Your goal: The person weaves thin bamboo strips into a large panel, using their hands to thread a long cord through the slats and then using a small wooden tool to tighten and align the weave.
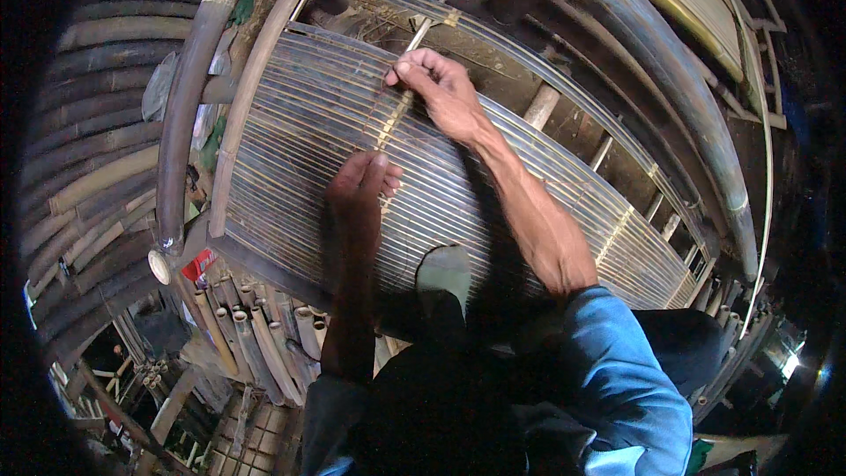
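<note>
- Bamboo slat mat point(291, 123): wide, lies across dark poles in front of me, thick curved pole point(189, 97) along its left edge.
- My right hand point(438, 88): fingers pinched shut on a thin pale strip point(401, 97) crossing the slats.
- My left hand point(363, 183): flat, fingers together, pressing the mat just below the strip.
- Cut bamboo tubes point(256, 335) stacked below-left.

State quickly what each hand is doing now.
Left hand: flat on the bamboo slat mat, holding nothing.
Right hand: pinching a thin bamboo strip.
</note>
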